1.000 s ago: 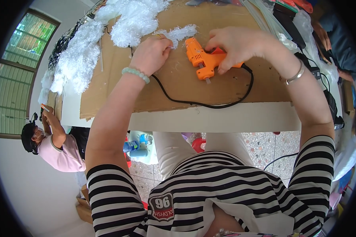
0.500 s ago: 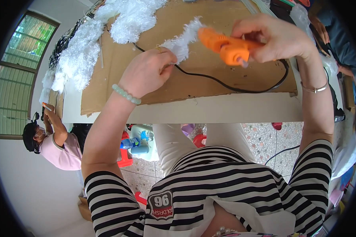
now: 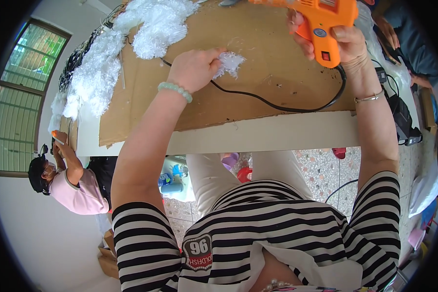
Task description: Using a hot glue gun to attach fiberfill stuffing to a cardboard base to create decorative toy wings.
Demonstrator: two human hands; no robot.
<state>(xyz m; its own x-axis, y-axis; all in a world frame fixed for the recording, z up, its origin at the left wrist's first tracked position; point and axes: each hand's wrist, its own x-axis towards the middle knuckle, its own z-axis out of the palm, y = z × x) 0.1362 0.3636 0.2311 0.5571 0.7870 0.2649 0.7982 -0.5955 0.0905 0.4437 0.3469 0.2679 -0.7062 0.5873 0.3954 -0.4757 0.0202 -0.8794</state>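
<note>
The right hand (image 3: 351,44) has fingers round an orange glue gun (image 3: 326,23); the left hand's (image 3: 193,69) fingers pinch white fluff (image 3: 230,64).

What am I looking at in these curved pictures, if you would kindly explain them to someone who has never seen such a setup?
There is no robot here, just a person working with bare hands. The view comes from the left of two wide fisheye cameras worn on the head, looking down, so straight edges bend near the rim.

The right hand holds an orange glue gun, with a black cord running from its handle. The fingers of the left hand touch a small white fringed piece; whether they grip it is hard to tell.

Brown cardboard covers much of a white table, and fluffy white material is heaped toward the far left. Another person is off to the left.
</note>
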